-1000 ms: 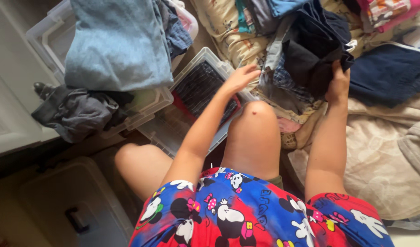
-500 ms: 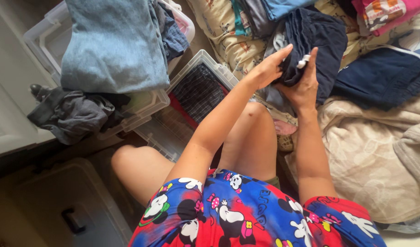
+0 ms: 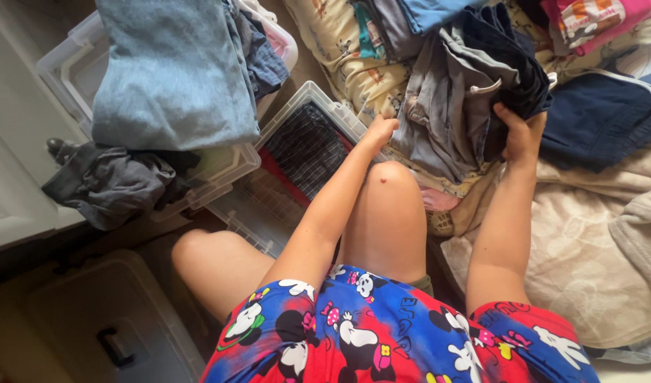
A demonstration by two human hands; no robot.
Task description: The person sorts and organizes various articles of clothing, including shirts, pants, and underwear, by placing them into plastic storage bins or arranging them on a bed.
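Right hand [image 3: 522, 135] clamps the dark navy garment [image 3: 506, 64] from below; it hangs up and left of the grip, long axis roughly vertical. Left hand [image 3: 378, 131] is curled at the grey cloth's [image 3: 439, 120] edge, grip unclear. Clear bin [image 3: 318, 99] below-left holds plaid fabric [image 3: 304, 149].

The right hand [image 3: 522, 135] grips the dark navy garment [image 3: 506, 67], which hangs bunched over a grey garment [image 3: 439, 120]. The left hand [image 3: 377, 131] touches the grey garment's lower left edge. Left of the grey garment sits a clear plastic bin [image 3: 318, 96] holding checked cloth; folded jeans [image 3: 173, 71] lie farther left.
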